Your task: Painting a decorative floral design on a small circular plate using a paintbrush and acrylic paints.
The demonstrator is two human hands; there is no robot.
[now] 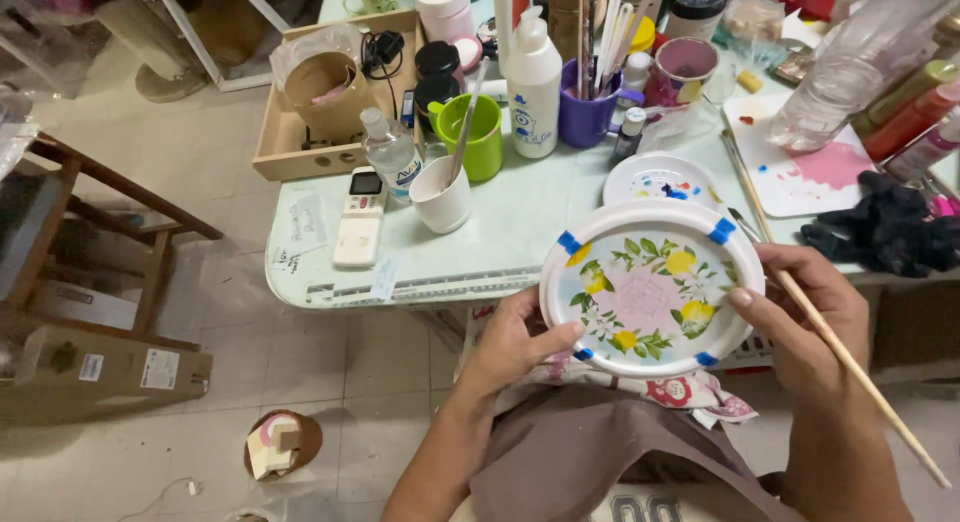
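I hold a round white plate over my lap, painted with yellow lemons, green leaves and a pink centre, with blue tape tabs on its rim. My left hand grips its lower left edge, thumb on the rim. My right hand steadies the right edge and also holds a long wooden paintbrush that slants down to the right. The brush tip lies near the plate's upper right rim.
A pale green table carries a paint palette plate, a white sheet with pink paint, a white cup, green mug, purple brush cup, bottles, a remote, a wooden tray and black cloth. A wooden chair stands left.
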